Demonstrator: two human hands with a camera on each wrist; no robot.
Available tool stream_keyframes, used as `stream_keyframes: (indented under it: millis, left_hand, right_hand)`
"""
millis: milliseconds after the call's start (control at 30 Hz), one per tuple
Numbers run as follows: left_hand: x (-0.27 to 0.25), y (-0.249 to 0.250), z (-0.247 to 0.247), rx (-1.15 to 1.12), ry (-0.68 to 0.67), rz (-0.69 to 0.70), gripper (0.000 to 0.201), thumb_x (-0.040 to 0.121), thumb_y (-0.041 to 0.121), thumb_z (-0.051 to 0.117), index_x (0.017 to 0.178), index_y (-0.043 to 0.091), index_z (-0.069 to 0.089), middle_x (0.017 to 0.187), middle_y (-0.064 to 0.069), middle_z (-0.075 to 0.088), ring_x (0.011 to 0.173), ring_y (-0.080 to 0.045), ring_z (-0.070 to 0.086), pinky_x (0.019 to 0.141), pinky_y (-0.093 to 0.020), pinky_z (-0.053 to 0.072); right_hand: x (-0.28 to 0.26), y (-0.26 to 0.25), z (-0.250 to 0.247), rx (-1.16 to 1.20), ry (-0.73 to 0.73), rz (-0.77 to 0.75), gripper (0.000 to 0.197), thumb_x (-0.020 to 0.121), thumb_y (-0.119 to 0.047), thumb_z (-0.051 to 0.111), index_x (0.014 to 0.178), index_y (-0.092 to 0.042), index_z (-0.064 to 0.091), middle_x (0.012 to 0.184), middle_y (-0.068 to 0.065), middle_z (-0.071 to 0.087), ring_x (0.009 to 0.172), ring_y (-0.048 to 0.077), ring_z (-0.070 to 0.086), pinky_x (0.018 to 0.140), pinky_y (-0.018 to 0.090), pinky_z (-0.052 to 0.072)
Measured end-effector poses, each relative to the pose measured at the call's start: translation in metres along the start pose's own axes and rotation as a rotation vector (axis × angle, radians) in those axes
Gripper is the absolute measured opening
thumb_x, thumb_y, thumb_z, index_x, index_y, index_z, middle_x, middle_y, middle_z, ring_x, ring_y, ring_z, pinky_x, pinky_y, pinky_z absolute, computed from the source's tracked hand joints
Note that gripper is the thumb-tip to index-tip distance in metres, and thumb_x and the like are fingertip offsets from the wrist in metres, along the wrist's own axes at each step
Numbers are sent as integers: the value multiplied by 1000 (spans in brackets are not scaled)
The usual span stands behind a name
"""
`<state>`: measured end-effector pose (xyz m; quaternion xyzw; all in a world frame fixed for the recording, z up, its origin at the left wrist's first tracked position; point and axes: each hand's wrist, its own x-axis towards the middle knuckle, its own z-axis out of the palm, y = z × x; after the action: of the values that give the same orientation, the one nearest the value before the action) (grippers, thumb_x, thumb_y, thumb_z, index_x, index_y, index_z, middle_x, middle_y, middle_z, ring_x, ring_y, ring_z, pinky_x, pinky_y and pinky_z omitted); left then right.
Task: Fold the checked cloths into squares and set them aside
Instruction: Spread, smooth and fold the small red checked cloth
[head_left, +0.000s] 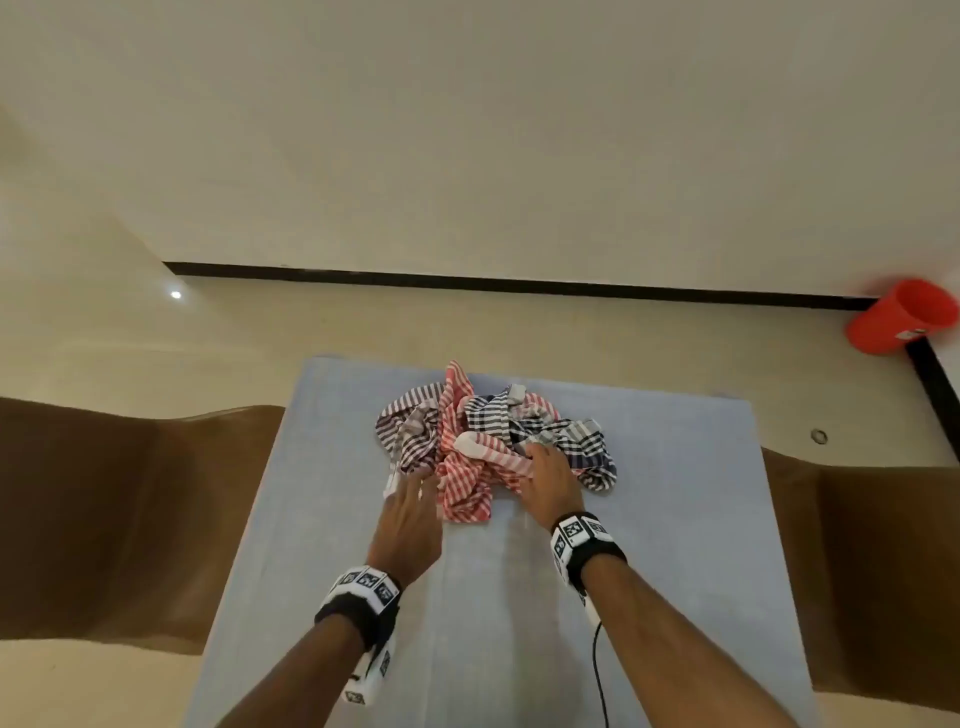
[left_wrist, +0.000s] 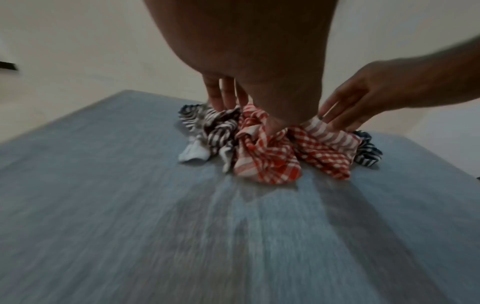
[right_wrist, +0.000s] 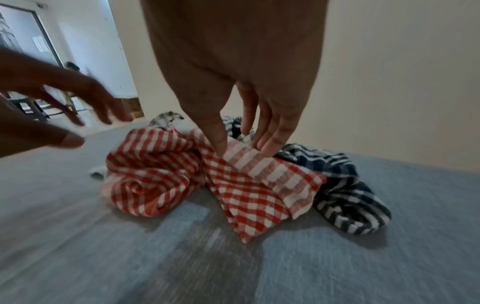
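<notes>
Pale blue-grey rectangular table (head_left: 675, 519), far half: one crumpled heap of checked cotton cloths, comprising a red-and-white cloth (head_left: 470, 480) at centre, a brown-and-white cloth (head_left: 410, 426) to its left and a navy-and-white cloth (head_left: 582, 447) to its right, all unfolded. Right hand (head_left: 550, 480): fingers (right_wrist: 270, 144) and thumb pinching a striped edge of the red-and-white cloth. Left hand (head_left: 410, 512): fingers spread and straight at the heap's near left edge, apparently gripping nothing, though blurred. Orange plastic cup (head_left: 901, 317): on the floor, far right
</notes>
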<state>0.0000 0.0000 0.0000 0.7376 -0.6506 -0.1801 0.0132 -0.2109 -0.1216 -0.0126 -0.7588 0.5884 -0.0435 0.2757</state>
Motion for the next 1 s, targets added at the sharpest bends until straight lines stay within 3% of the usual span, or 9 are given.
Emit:
stream_keyframes:
  millis: [67, 167, 267, 400, 500, 600, 733, 867, 1000]
  left_hand:
    - [27, 12, -1, -70, 88, 111, 54, 82, 11, 64, 135, 2, 55, 138, -20, 56, 127, -36, 55, 107, -46, 50]
    - [63, 33, -4, -29, 151, 256, 46, 88, 14, 60, 133, 4, 55, 134, -17, 58, 124, -31, 55, 107, -43, 49]
    - [82, 40, -2, 103, 65, 403, 48, 86, 21, 70, 131, 11, 57, 129, -10, 60, 120, -28, 57, 102, -41, 50]
    - [81, 42, -11, 136, -5, 523, 31, 72, 19, 83, 98, 21, 67, 83, -1, 71, 79, -24, 68, 75, -37, 52]
    - [67, 40, -38, -77, 49, 472, 32, 82, 18, 78, 114, 18, 69, 94, -6, 76, 82, -28, 73, 73, -37, 55]
    - [48, 43, -75, -254, 89, 559, 35, 92, 15, 69, 127, 14, 66, 116, -10, 75, 99, -28, 73, 81, -38, 59]
    - [21, 55, -116, -518, 73, 599, 37, 101, 17, 51, 136, 16, 63, 133, -1, 68, 121, -18, 65, 103, -35, 51]
    - [0, 74, -156, -768, 152, 556, 28, 99, 3, 51, 121, 6, 68, 111, 2, 70, 99, -12, 65, 84, -27, 51]
    - [-7, 69, -176, -988, 323, 255, 29, 107, 1, 45, 113, 15, 70, 101, -3, 73, 90, -21, 70, 75, -35, 57]
  right_hand:
    - [12, -3, 8, -41, 25, 46, 35, 90, -5, 63, 125, -5, 64, 122, 18, 65, 117, 37, 59, 94, 45, 53]
    - [12, -12, 16, -128, -36, 70, 14, 91, -9, 63, 92, -9, 76, 93, 14, 75, 91, 34, 72, 76, 40, 57]
    - [-9, -27, 11, -131, 42, 4, 28, 91, -27, 55, 71, -20, 72, 73, 3, 73, 73, 25, 69, 77, 41, 50]
    - [-40, -35, -11, -5, 132, -144, 29, 98, -38, 48, 95, -27, 74, 84, -6, 73, 80, 16, 67, 84, 41, 47]
    - [-51, -18, -35, 101, 278, -144, 35, 98, -33, 48, 111, -18, 77, 100, 0, 79, 89, 18, 73, 83, 42, 55]
    - [-54, -6, -58, 198, 346, -174, 27, 98, -19, 62, 121, -14, 74, 114, 2, 77, 103, 16, 71, 90, 42, 56]
    - [-63, -21, -76, 207, 277, -338, 34, 91, -34, 68, 121, -17, 72, 114, 0, 75, 104, 17, 70, 89, 36, 55]
    - [-67, -31, -90, 395, 341, -279, 18, 95, -13, 66, 109, -14, 77, 104, 0, 78, 94, 13, 72, 86, 30, 56]
    - [-93, -41, -128, 557, 454, -118, 16, 104, -14, 56, 106, -13, 72, 95, -3, 77, 84, 2, 71, 76, 21, 57]
